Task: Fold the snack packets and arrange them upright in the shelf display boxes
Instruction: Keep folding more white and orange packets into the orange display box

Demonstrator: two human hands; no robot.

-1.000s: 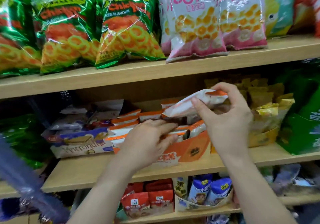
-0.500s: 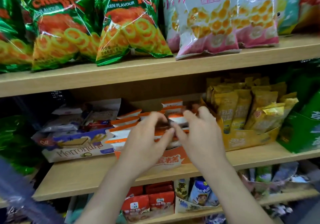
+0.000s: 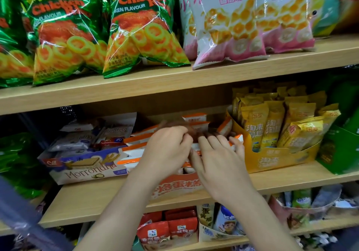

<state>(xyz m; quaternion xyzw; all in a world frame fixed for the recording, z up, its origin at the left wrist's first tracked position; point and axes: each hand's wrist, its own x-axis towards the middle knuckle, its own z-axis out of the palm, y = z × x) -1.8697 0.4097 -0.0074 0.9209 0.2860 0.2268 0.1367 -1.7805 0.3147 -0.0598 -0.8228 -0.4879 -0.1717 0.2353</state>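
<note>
Several white-and-orange snack packets (image 3: 136,146) stand in rows in an orange display box (image 3: 179,185) on the middle shelf. Both my hands are inside the box, on top of the packets. My left hand (image 3: 165,151) has its fingers bent over the middle rows; its fingertips are blurred, so I cannot tell whether they grip a packet. My right hand (image 3: 219,159) lies beside it with straight, spread fingers that press on the packets at the box's right side. The packets under the hands are hidden.
A yellow display box (image 3: 275,162) of upright yellow packets touches the orange box on the right, a Morrondina wafer box (image 3: 85,172) on the left. Green ring-snack bags (image 3: 139,29) and pink bags (image 3: 229,21) fill the upper shelf. Red packets (image 3: 174,228) sit below.
One second ago my right hand held a packet up above the box. Both hands have since brought it down among the rows and moved deeper into the box.
</note>
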